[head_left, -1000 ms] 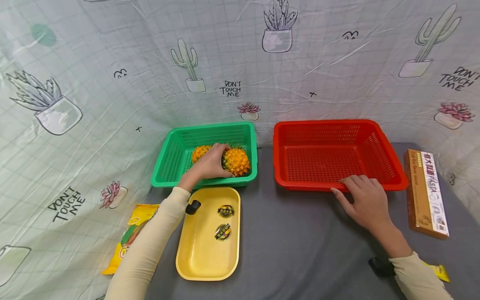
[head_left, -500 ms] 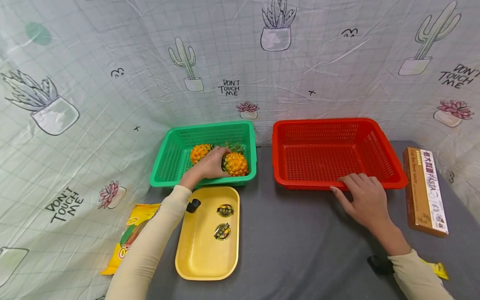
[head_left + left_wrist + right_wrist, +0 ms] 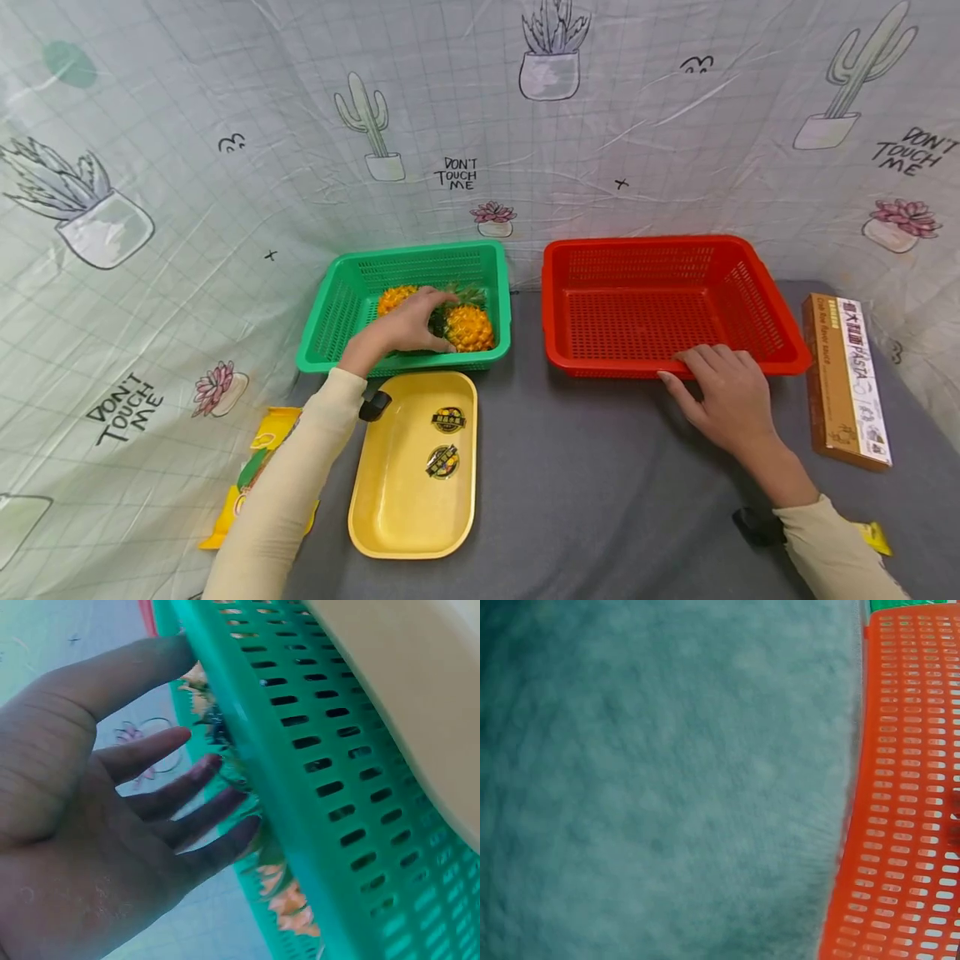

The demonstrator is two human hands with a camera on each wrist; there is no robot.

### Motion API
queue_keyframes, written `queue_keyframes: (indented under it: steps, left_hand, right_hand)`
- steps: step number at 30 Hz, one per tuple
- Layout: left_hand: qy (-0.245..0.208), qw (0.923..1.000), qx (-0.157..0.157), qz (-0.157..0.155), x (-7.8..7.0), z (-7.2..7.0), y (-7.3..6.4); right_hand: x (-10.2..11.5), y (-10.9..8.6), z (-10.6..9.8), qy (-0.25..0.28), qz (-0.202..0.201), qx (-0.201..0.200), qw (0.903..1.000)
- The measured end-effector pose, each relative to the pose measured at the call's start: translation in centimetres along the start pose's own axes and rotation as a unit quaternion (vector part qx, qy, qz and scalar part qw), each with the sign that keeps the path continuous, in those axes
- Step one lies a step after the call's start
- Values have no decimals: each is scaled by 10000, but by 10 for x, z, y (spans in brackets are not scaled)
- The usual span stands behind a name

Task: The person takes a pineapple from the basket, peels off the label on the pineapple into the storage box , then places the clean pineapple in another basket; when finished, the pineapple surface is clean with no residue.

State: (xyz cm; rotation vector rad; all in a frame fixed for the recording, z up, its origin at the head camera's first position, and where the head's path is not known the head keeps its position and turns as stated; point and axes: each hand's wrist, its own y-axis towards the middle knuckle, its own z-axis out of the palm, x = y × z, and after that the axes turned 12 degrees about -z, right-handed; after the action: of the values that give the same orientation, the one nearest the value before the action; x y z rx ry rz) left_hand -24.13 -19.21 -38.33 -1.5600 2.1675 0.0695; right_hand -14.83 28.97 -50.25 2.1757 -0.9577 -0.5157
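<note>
Two small orange pineapples with green leaves lie in the green basket (image 3: 315,358); the nearer pineapple (image 3: 470,328) is at its right, the other pineapple (image 3: 396,297) partly behind my left hand (image 3: 408,323). That hand reaches over the near rim, thumb and fingers spread beside the right pineapple. In the left wrist view the fingers (image 3: 180,802) are apart with nothing between them. My right hand (image 3: 731,400) holds the near rim of the red basket (image 3: 637,321), fingers hooked over it and thumb outside. The right wrist view shows the red basket's wall but no hand.
A yellow tray (image 3: 412,500) with two round stickers stands in front of the green basket. Beneath my left forearm lies a yellow packet (image 3: 225,517). A pasta box (image 3: 847,379) is at the far right, and a small yellow item (image 3: 873,537) shows by my right sleeve.
My left hand has drawn slightly left, away from the right pineapple, and its fingers have loosened. The right hand stays on the red basket's rim. The head view has shifted slightly.
</note>
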Motion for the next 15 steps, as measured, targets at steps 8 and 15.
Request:
queue_keyframes:
  steps: [8,15]
  left_hand:
    - [249,9857,-1291,1055,-13,6,-27]
    - [578,9548,-2170,1947,-20,22,-48]
  right_hand:
    - [-2,3,-14,430,108,401,9982]
    - [1,17,-25,771,-70,265,9966]
